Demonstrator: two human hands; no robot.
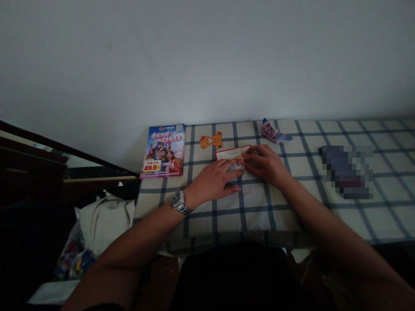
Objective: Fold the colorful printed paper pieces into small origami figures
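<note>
Red-bordered slip (pixel 232 153) lies dead ahead on the checked cloth (pixel 253 207), long axis left to right, far edge toward the wall. Both hands touch it, neither nearer. Left hand (pixel 214 181) flat, fingers stretched over its near left part. Right hand (pixel 267 166) curled on its right end; pinching or only pressing, I cannot tell. Slip's near half hidden under my fingers; print unreadable. Right of it, a blurred dark patch (pixel 348 171).
</note>
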